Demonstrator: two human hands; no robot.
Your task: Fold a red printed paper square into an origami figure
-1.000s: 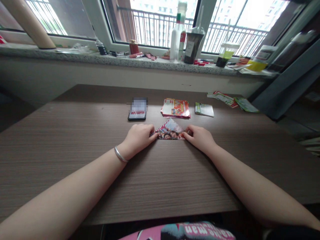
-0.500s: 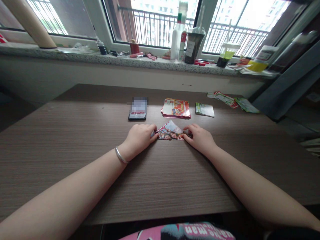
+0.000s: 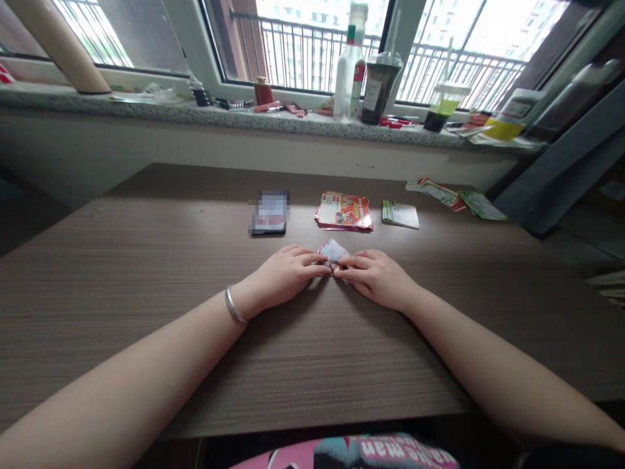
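A small sheet of printed paper [image 3: 333, 248], folded to a point at its far end, lies on the table between my hands. My left hand [image 3: 293, 272], with a silver bangle on the wrist, has its fingers closed over the paper's left side. From the right, my right hand [image 3: 377, 277] grips the other side, its fingertips almost meeting the left ones at the middle. Only the pale tip and a strip of picture show; my fingers cover the rest. Beyond the paper lies a stack of red and orange leaflets [image 3: 344, 212].
A phone [image 3: 270, 213] with a blurred screen lies left of the leaflets, and a small green-white stack [image 3: 400, 214] to their right. More printed strips [image 3: 442, 194] lie at the back right. Bottles and cups, including a dark cup [image 3: 378, 91], line the stone windowsill [image 3: 293, 127].
Both hands have moved inward from the paper's outer corners to its middle. The side corners are now folded in or covered, so the wide triangle looks narrower.
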